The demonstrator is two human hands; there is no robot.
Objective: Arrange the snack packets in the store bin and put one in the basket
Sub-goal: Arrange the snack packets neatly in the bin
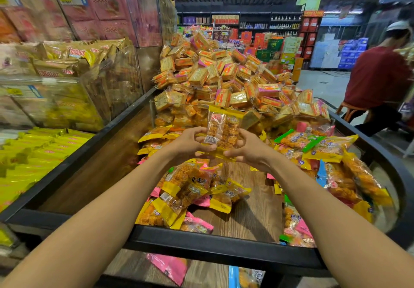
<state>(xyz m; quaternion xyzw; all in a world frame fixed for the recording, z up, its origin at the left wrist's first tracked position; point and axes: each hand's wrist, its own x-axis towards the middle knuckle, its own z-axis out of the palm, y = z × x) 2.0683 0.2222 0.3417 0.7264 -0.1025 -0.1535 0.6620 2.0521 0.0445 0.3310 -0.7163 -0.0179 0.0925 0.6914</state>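
Both hands hold a small stack of yellow-edged snack packets [220,130] upright above the wooden store bin [244,216]. My left hand [190,142] grips the stack's left side and my right hand [248,147] grips its right side. Loose packets with yellow, pink, green and blue edges lie in the bin: a heap near the front [192,198] and another along the right [331,164]. No basket is in view.
A clear divider [291,111] at the bin's back holds a tall pile of square orange biscuit packs [224,74]. Clear bins of yellow and pink packets [67,68] stand at left. A person in a red shirt [378,74] sits at right. Pink packets [170,267] lie below the bin's black rim.
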